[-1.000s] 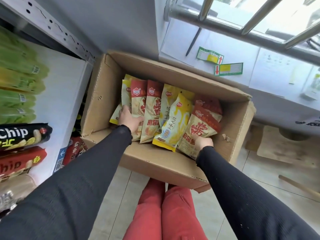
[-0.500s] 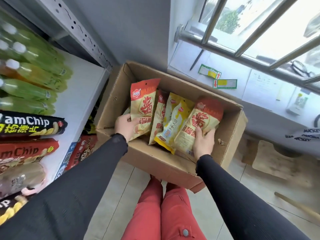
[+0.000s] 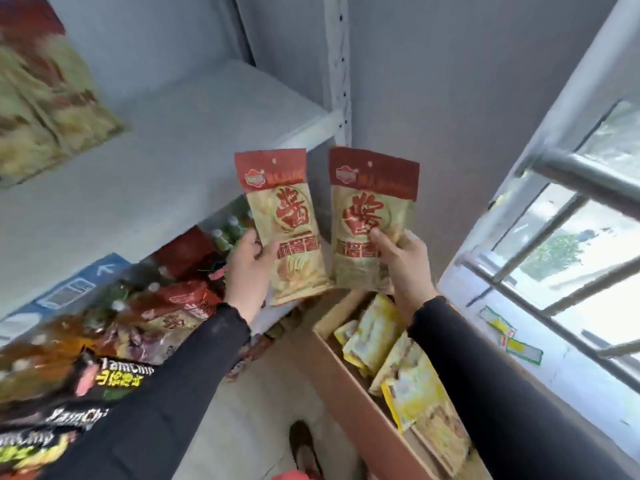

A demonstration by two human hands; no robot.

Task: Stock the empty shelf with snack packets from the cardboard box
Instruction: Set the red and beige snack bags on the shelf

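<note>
Green-capped bottles [image 3: 231, 227] crowd the lower shelf's back edge, black chip bags [image 3: 74, 415] stacked along its front, barred window [image 3: 571, 237] at right.

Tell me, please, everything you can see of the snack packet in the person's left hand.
The left packet is a flat, glossy pouch, apparently plastic film, with a dark red top band bearing a small logo and hang hole, and a beige body printed with a large red character. It looks sealed and is held upright, tilted slightly, in front of the grey shelf's edge. The left hand grips its lower left side. It seems not to touch the right-hand packet.
</note>
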